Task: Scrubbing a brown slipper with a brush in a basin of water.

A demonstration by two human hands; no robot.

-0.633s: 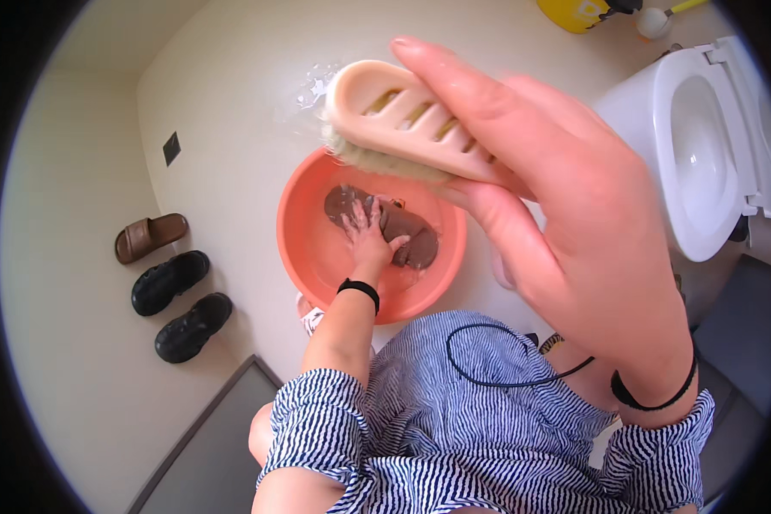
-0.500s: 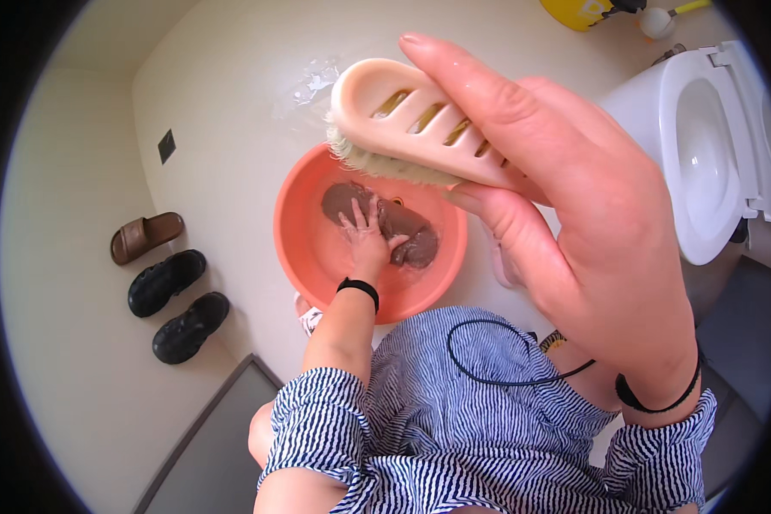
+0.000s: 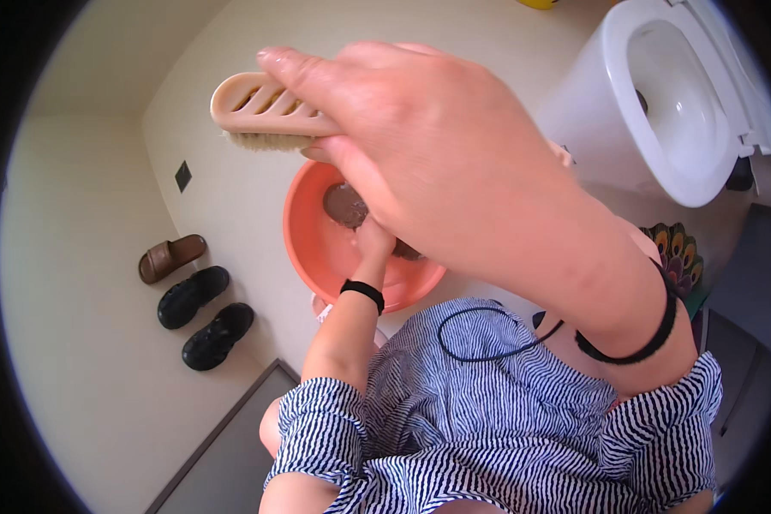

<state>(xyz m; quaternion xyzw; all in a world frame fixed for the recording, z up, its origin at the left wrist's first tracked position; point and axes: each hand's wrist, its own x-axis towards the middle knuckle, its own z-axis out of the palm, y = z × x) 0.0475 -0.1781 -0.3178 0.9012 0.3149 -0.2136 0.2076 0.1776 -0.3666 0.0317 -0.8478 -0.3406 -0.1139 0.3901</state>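
Observation:
My right hand (image 3: 441, 163) is raised close to the camera and grips a beige scrubbing brush (image 3: 261, 110) with slots in its back and pale bristles facing down. Below it an orange basin (image 3: 313, 248) stands on the floor with a brown item (image 3: 344, 206) lying in water. My left hand (image 3: 375, 240) reaches down into the basin and rests on that brown item; a black band circles the wrist. The right hand hides part of the basin and most of the brown item.
A white toilet (image 3: 660, 94) stands at the upper right. A brown slipper (image 3: 171, 257) and two black shoes (image 3: 204, 317) line up on the floor at the left. A grey mat (image 3: 223, 445) lies at the lower left. My striped clothing fills the bottom.
My right hand with the brush has moved closer to the camera and now covers more of the basin. The left hand stays in the basin.

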